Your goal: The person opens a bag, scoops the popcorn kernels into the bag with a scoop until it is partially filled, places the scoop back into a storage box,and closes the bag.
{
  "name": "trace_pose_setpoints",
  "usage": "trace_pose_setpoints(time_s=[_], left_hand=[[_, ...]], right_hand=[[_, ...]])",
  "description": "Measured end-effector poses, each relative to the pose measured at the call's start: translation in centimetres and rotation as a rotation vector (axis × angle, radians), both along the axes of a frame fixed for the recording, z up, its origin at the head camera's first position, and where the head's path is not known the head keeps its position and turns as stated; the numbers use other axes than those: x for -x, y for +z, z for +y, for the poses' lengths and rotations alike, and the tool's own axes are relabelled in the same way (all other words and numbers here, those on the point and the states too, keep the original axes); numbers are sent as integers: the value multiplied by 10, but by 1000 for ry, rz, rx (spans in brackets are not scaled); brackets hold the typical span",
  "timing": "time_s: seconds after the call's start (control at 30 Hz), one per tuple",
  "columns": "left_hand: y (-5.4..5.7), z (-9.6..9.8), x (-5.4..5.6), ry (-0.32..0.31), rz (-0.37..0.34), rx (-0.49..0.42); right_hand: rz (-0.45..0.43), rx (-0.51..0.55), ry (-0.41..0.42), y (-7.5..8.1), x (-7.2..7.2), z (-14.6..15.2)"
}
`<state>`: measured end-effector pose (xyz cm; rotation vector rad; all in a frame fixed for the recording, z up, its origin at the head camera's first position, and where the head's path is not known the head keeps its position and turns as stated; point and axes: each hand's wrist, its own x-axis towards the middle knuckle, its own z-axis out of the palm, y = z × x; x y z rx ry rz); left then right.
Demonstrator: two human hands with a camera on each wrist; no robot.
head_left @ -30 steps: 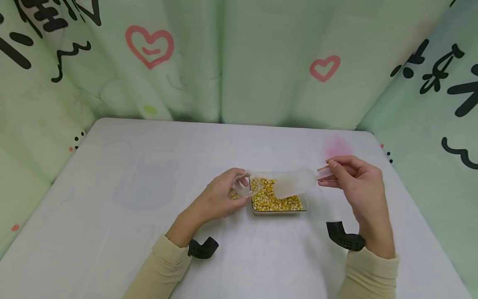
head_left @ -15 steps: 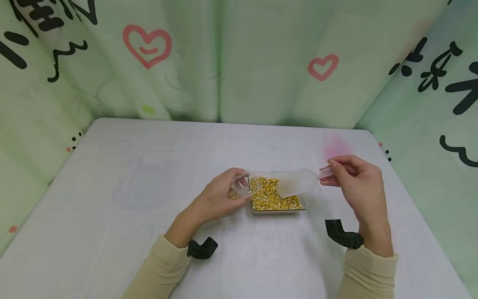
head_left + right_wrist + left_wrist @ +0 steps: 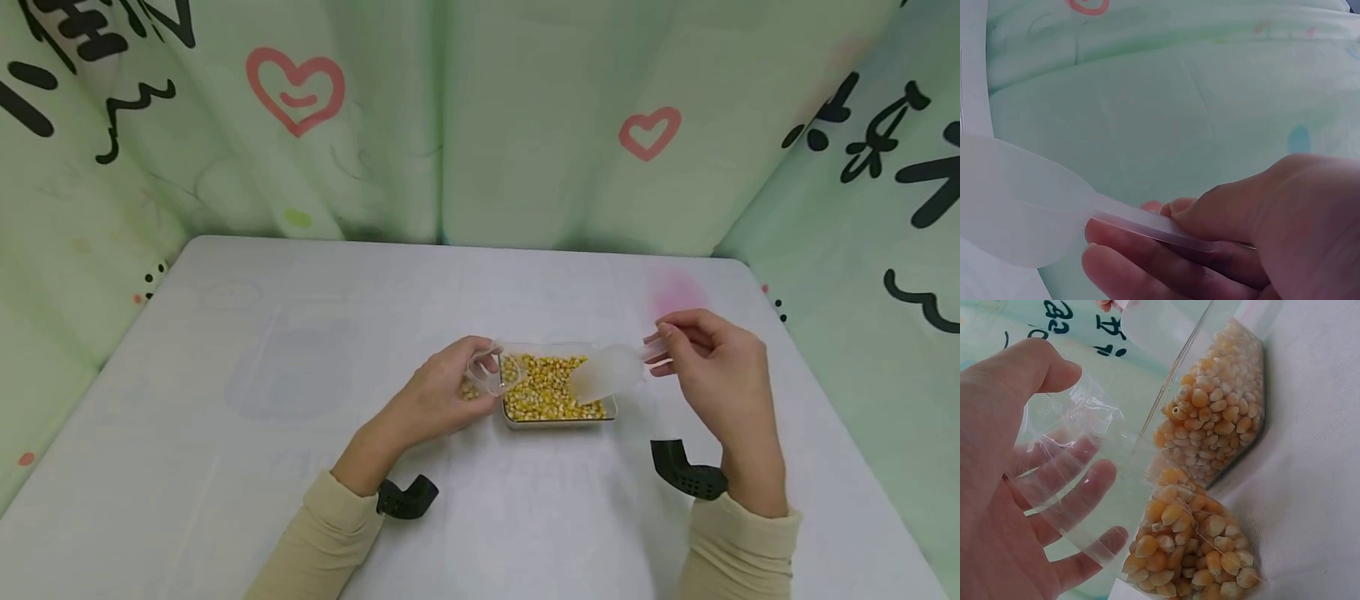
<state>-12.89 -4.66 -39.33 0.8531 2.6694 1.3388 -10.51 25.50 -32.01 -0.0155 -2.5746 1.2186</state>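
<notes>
My left hand [image 3: 442, 392] grips a clear plastic bag [image 3: 1094, 403] around its open mouth, thumb on one side and fingers curled along the other. Corn kernels [image 3: 1179, 550] fill the bag's lower part. Right beside it stands a clear rectangular container [image 3: 562, 424] holding a layer of yellow corn kernels [image 3: 540, 392]. A translucent white scoop [image 3: 606, 375] overlaps the container's right part in the head view. My right hand [image 3: 723, 362] pinches the scoop's handle [image 3: 1147, 225] between thumb and fingers. The scoop's bowl looks bare in the right wrist view.
A white table [image 3: 300, 500] lies under everything, with a faint pink patch [image 3: 677, 292] near its back right. Green curtains [image 3: 525, 125] with hearts and black writing surround its back and sides. Black wrist mounts [image 3: 688, 471] sit at both wrists.
The scoop has slid to the right across the container, uncovering more kernels in its middle. The left hand and the bag have hardly moved.
</notes>
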Motion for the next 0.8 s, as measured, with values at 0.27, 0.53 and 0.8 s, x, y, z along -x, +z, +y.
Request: trace_pose_setpoints(time_s=[0.27,0.53,0.8], left_hand=[[0,1,0,-13,7,4],[0,1,1,-10,4,4],[-1,0,0,-18,-3,0]], right_hand=[[64,-68,-13,3,-4,-5],[101,-87,-11,4,-5,-9],[30,-107,35,1,-2,-12]])
